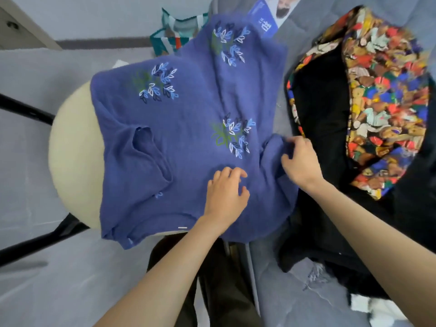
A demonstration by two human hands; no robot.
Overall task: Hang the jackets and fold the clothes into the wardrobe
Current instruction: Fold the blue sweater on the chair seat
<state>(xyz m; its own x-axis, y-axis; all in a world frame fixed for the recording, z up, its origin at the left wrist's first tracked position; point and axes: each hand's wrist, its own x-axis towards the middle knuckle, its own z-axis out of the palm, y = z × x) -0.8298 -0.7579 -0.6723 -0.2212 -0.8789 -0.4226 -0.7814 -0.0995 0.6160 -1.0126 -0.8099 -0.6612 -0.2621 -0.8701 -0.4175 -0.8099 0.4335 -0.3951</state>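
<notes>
Cream stool (70,142) carries the blue shirt (188,114), spread flat, not yet folded. Left hand (224,194) rests on it, fingers relaxed; right hand (299,159) pinches its sleeve. Patterned jacket (382,102) lies beside, unhung.

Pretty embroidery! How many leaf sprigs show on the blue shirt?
3 on the blue shirt: one at its far end, one toward the left, one by the right hand. A small trace lower left hints more may be hidden.

Left hand (225,194), right hand (300,161): both forearms (165,267) bare to the frame edge. Below, between them, dark trousers (221,286) (brownish-black, shade hard to fix), loose cloth, long lengthwise creases.
</notes>
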